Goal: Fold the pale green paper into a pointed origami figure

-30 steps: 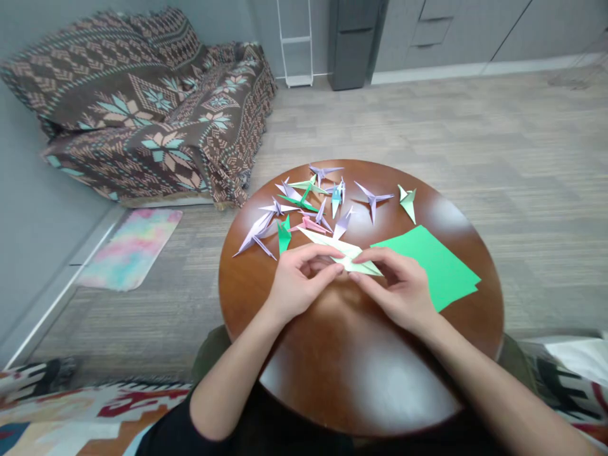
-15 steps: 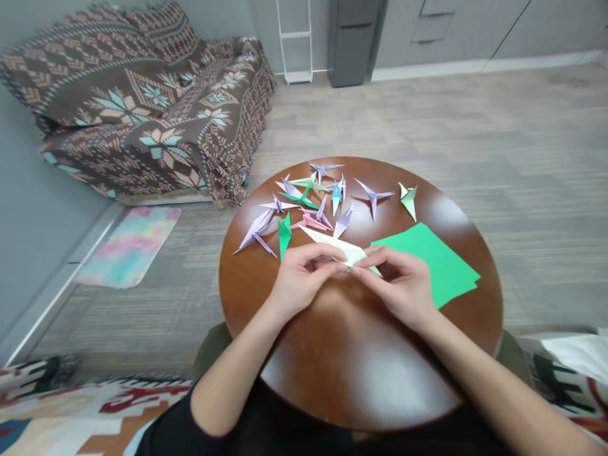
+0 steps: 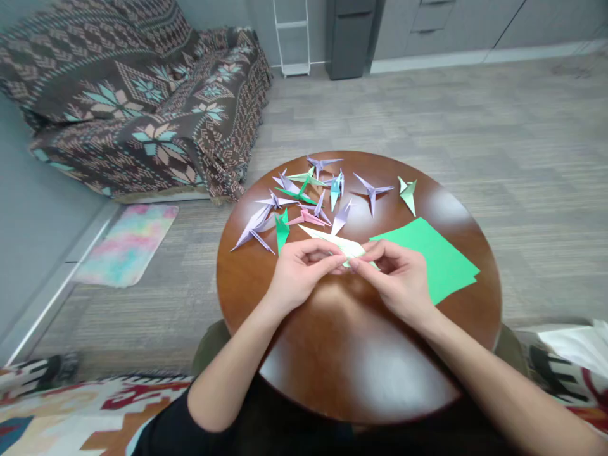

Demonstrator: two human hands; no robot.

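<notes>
Between my two hands is a pale green folded paper (image 3: 340,243), its long pointed tip reaching to the upper left. My left hand (image 3: 304,269) pinches it from the left, thumb and fingers together near its lower middle. From the right, my right hand (image 3: 399,275) pinches the same paper, the two thumbs almost meeting. Fingers hide part of the folds. Just beyond lie several folded paper cranes, among them a pink one (image 3: 308,218), a dark green one (image 3: 282,229) and a purple one (image 3: 341,219).
Green paper sheets (image 3: 439,263) lie stacked beside my right hand on the round brown table (image 3: 327,361). A pale green crane (image 3: 407,195) sits apart at the far right. Past the table stand a blanket-covered sofa (image 3: 156,136) and a white rack (image 3: 293,47).
The folded paper stays in both hands, while my thumbs and fingertips have shifted slightly on it. The whole view has moved a little.
</notes>
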